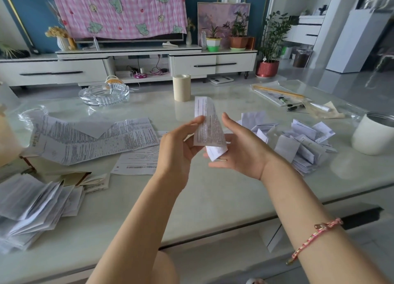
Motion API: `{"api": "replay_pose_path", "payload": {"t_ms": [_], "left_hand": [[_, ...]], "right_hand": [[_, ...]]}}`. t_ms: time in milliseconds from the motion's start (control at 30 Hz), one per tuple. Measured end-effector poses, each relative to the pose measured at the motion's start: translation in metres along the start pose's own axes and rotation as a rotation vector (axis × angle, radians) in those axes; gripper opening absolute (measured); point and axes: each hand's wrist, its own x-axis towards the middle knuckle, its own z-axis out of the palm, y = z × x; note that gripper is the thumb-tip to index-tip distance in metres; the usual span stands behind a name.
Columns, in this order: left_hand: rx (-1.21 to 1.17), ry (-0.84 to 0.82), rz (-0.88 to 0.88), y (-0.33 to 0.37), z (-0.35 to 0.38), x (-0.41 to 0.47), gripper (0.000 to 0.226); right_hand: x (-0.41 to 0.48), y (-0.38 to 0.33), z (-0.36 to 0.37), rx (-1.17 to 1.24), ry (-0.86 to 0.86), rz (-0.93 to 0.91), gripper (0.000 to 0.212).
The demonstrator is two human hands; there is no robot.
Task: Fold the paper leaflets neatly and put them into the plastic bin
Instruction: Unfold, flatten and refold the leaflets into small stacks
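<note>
Above the middle of the pale table I hold a long, narrow printed leaflet [207, 124], folded lengthwise and standing almost upright. My left hand [179, 147] pinches its left edge with thumb and fingers. My right hand [238, 149] cradles its lower folded end from behind, thumb up beside the paper. A heap of folded leaflets [302, 143] lies to the right of my hands. Unfolded leaflets [91, 138] are spread out at the left, and a stack of creased ones [32, 207] sits near the front left edge. No plastic bin is plainly visible.
On the table stand a glass ashtray [104, 94], a beige cylinder [181, 87], a white round pot [374, 134] at the right edge, and papers with pens [283, 96] at the back right. A TV cabinet [132, 64] and potted plants stand beyond.
</note>
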Motion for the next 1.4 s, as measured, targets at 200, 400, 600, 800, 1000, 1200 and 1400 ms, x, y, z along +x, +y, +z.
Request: {"api": "replay_pose_path", "payload": {"t_ms": [200, 400, 600, 800, 1000, 1200, 1400], "left_hand": [[0.223, 0.044, 0.016, -0.008, 0.000, 0.000, 0.020], [0.431, 0.127, 0.100, -0.012, 0.005, -0.004, 0.023], [0.551, 0.202, 0.096, -0.019, 0.002, -0.002, 0.028], [0.662, 0.225, 0.192, -0.016, -0.001, -0.003, 0.016], [0.634, 0.205, 0.174, -0.014, -0.002, 0.000, 0.024], [0.180, 0.194, -0.145, -0.007, 0.001, -0.002, 0.024], [0.357, 0.087, -0.221, -0.014, -0.002, 0.000, 0.018]], "right_hand": [[-0.005, -0.002, 0.002, 0.068, -0.092, -0.080, 0.023], [0.000, 0.001, 0.002, 0.052, 0.096, -0.228, 0.014], [-0.001, 0.000, 0.006, -0.006, 0.128, -0.285, 0.020], [-0.008, -0.004, 0.004, -0.108, 0.032, -0.196, 0.011], [-0.016, -0.010, -0.005, -0.175, 0.028, -0.187, 0.016], [-0.014, -0.008, -0.003, -0.220, 0.085, -0.212, 0.037], [-0.012, -0.005, 0.004, -0.350, 0.169, -0.282, 0.040]]}}
